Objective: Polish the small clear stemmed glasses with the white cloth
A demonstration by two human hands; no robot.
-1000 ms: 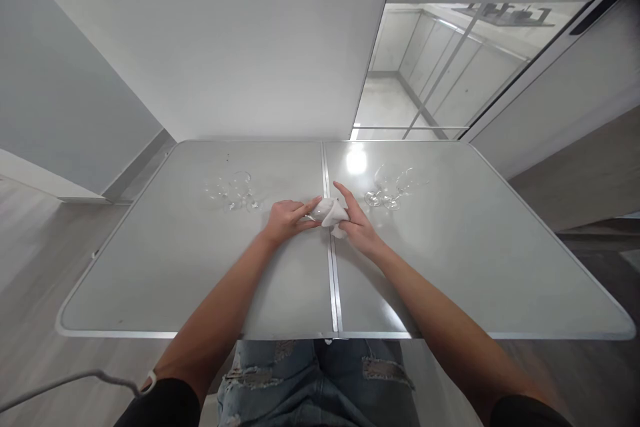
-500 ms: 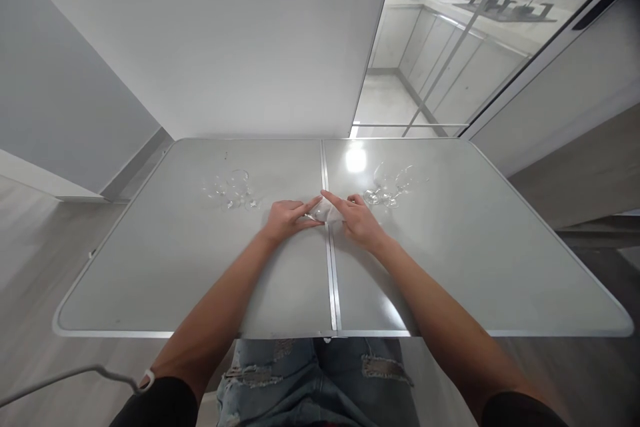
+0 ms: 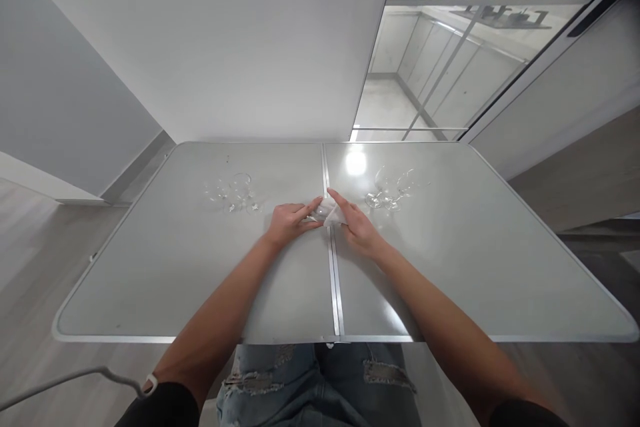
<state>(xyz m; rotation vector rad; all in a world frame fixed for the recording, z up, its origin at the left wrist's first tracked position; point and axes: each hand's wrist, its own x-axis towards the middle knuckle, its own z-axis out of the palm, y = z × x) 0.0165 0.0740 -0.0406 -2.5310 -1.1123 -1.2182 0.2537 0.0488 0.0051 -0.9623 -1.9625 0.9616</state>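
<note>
Grey folding table [image 3: 450,267], white wall [image 3: 225,40], glass partition [image 3: 450,60], wood floor [image 3: 30,267]

Grey folding metal bench [image 3: 200,280], seam down the middle. Small white folded cloth [image 3: 330,212] on the seam, between left hand [image 3: 290,221] and right hand [image 3: 357,227]. Clear stemmed glasses [image 3: 235,192] behind-left; second clear glass pair [image 3: 390,188] behind-right.

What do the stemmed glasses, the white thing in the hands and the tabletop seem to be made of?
Glasses: clear glass, probably; the table shows through them. White thing: soft cloth or paper, as it creases between the hands. Tabletop: smooth, glossy grey panel, likely metal or laminate, mirroring a lamp.
</note>
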